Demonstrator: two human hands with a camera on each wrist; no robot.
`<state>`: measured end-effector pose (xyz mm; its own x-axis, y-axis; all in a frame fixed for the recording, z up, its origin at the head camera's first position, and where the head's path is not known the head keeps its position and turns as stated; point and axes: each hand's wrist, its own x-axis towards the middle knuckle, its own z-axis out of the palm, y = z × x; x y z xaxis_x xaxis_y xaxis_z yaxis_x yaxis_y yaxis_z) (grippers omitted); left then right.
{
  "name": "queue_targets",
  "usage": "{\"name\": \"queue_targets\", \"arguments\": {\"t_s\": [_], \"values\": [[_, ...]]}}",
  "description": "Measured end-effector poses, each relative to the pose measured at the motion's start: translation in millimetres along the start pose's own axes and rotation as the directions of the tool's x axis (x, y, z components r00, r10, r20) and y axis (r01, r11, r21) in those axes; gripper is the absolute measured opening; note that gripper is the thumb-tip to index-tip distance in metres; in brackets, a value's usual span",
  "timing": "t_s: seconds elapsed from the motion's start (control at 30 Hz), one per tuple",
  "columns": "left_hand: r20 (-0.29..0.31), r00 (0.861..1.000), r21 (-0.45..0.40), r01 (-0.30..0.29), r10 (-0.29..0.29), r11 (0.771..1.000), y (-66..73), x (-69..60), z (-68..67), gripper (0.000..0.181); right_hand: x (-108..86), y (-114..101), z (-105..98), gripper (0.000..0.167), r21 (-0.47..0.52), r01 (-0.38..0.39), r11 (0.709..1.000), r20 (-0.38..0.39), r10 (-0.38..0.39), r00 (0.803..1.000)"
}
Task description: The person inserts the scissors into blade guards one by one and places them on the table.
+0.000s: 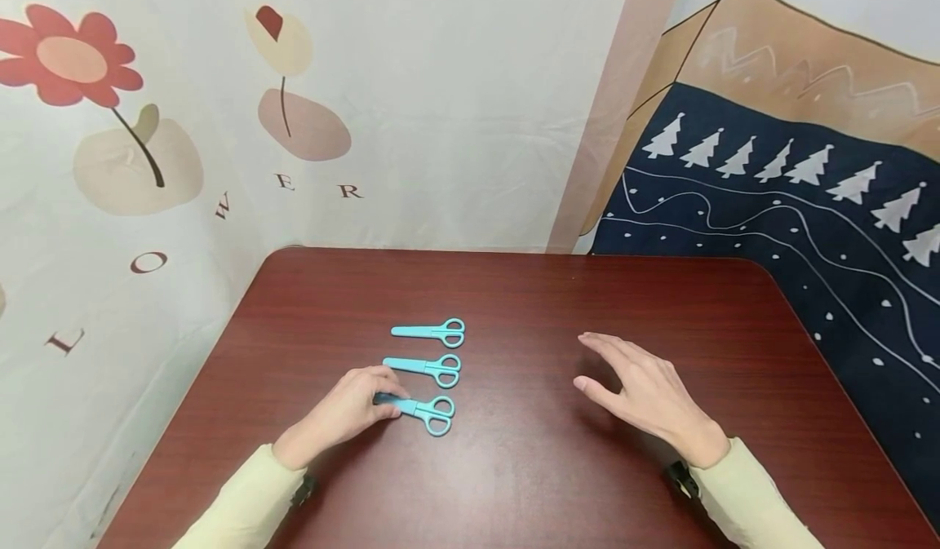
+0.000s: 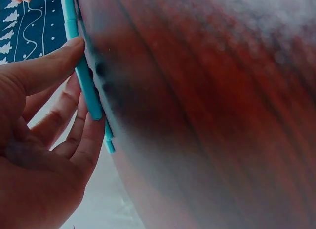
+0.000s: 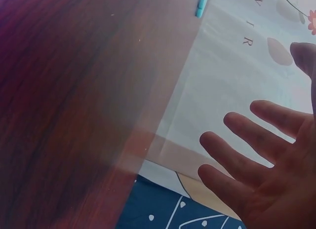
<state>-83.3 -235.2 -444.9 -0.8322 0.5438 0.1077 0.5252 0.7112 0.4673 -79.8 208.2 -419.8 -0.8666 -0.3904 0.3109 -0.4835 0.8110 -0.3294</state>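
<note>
Three pairs of turquoise scissors lie stacked in a column on the table, handles to the right. My left hand (image 1: 357, 406) pinches the nearest scissors (image 1: 426, 410) by the blade end between thumb and fingers. In the left wrist view the thumb presses along the turquoise scissors (image 2: 88, 86). Just beyond are the middle scissors (image 1: 433, 367), close to my left fingers, and the far scissors (image 1: 441, 332). My right hand (image 1: 646, 390) hovers over the right side of the table with fingers extended, holding nothing. The right wrist view shows its spread fingers (image 3: 237, 160).
The dark red-brown table (image 1: 514, 467) has rounded far corners. Behind it hangs a pale wall cloth (image 1: 455, 108) with flowers and letters. A navy cloth (image 1: 734, 198) with white trees hangs to the right.
</note>
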Motion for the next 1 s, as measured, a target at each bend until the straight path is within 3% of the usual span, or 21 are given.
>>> {"name": "queue_targets", "arguments": {"t_s": [0.47, 0.57, 0.73, 1.0], "values": [[0.024, 1.0, 0.004, 0.015, -0.015, 1.0, 0.5, 1.8, 1.5, 0.02, 0.5, 4, 0, 0.067, 0.004, -0.021, 1.0, 0.024, 0.021, 1.0], [0.02, 1.0, -0.028, 0.015, -0.015, 1.0, 2.5, 1.1, -0.7, 0.024, 0.3, 5, 0, 0.068, 0.006, -0.019, 1.0, 0.021, 0.019, 1.0], [-0.057, 0.998, -0.088, -0.011, 0.006, 0.996, 6.0, 4.2, -6.0, 0.044, 2.4, 8, 2, 0.071, 0.001, 0.001, 1.0, 0.011, -0.001, 1.0], [-0.197, 0.98, 0.018, 0.02, -0.016, 1.0, 7.7, 19.9, -19.0, 0.075, 11.1, 18, 2, 0.078, 0.011, -0.019, 1.0, 0.059, 0.018, 0.998]]}}
